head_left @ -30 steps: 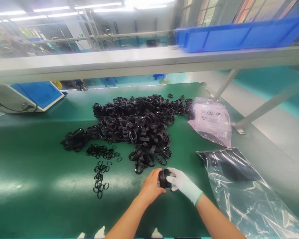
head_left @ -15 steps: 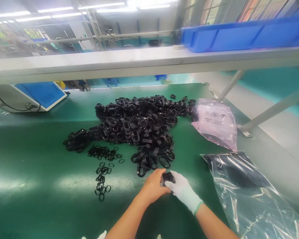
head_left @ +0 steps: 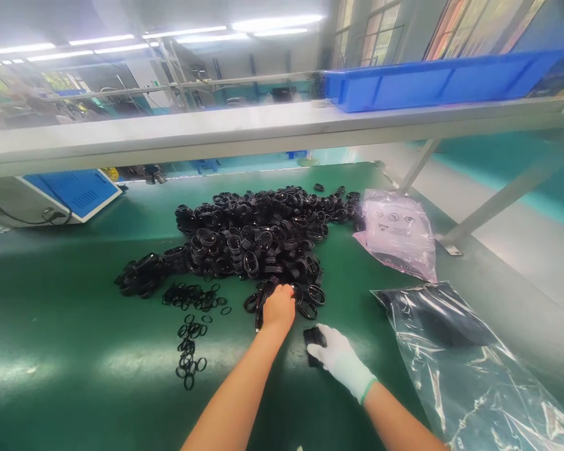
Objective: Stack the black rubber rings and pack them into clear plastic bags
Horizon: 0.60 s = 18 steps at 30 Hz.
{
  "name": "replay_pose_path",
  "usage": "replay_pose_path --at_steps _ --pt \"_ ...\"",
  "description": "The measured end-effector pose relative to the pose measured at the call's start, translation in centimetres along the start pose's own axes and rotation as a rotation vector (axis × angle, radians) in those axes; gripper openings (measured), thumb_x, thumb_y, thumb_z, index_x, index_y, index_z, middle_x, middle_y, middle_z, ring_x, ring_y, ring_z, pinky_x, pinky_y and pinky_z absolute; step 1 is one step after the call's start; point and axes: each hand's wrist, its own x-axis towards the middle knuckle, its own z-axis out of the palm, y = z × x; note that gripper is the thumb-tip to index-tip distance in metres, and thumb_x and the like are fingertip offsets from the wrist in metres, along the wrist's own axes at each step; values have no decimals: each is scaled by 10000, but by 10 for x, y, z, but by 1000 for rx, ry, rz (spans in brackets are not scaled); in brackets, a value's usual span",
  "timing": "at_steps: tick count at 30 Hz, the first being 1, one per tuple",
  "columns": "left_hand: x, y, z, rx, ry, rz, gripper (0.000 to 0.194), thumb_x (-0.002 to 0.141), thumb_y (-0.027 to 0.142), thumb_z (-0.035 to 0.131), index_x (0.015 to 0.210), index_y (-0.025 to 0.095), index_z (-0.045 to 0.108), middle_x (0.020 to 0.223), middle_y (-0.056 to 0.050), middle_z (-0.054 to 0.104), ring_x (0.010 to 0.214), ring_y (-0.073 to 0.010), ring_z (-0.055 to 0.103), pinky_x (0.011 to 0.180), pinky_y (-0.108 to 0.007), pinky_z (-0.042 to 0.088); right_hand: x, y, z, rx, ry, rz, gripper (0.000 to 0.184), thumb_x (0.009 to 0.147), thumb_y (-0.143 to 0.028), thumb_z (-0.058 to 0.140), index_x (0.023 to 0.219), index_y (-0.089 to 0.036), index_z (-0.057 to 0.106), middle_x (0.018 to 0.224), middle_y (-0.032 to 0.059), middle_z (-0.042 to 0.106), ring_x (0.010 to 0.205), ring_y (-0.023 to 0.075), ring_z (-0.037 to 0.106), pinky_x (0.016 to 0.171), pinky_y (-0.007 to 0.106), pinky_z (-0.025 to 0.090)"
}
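My bare left hand (head_left: 279,309) reaches into the near edge of a large pile of coiled black cables (head_left: 251,235). Its fingers are curled round a coil there, mostly hidden by the hand; a small shiny tip shows beside the fingertips. My right hand (head_left: 336,354), in a white glove with a green cuff, grips a compact black bundle of cable coils (head_left: 314,346) just above or on the green table. Left of my hands lie small thin black rings (head_left: 192,329), some heaped and some scattered toward me.
A pink plastic bag (head_left: 397,232) lies right of the pile, and nearer is a large clear bag (head_left: 465,351) with dark contents. A white shelf (head_left: 192,128) crosses above the green table (head_left: 75,326), bearing a blue bin (head_left: 432,81). A blue-and-grey machine (head_left: 75,194) stands back left.
My left hand has left the bundle and moved forward and left onto the pile's near edge. My right hand keeps the bundle in nearly the same place. The view has shifted slightly.
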Motion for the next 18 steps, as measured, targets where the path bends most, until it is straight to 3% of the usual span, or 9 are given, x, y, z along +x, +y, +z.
replay_pose_path --at_steps 2,5,10,13,18 --pt "1 11 7 40 13 81 322 791 131 438 1094 236 468 1127 -54 485 978 -185 508 795 -292 399 0 0 0 -12 -6 -7 584 687 -315 533 1235 -145 420 1155 137 492 925 205 556 663 265 470" --pt "14 27 18 99 -7 150 468 726 31 474 1156 210 439 1140 -89 444 1028 -218 470 847 -330 386 0 1 -1 -11 -20 -3 586 702 -336 525 1245 -149 405 1162 136 487 913 203 555 667 279 469" --pt "32 32 26 156 -64 150 350 714 10 472 1039 134 513 1125 -130 418 984 -241 495 794 -350 428 1 1 -1 2 -15 14 582 700 -323 541 1244 -170 404 1139 118 505 882 191 561 668 277 462" --pt "32 23 16 176 -87 183 383 721 1 462 1065 165 485 1219 -126 365 1009 -234 490 813 -357 424 2 0 -1 -17 -2 8 590 691 -317 547 1243 -159 410 1123 126 503 860 188 567 661 270 459" --pt "6 5 -15 138 -154 251 615 603 126 667 1153 246 418 1154 -45 468 1058 -215 474 872 -311 399 3 1 -1 -37 0 -19 568 693 -324 538 1221 -143 432 1070 133 515 828 197 573 648 285 459"
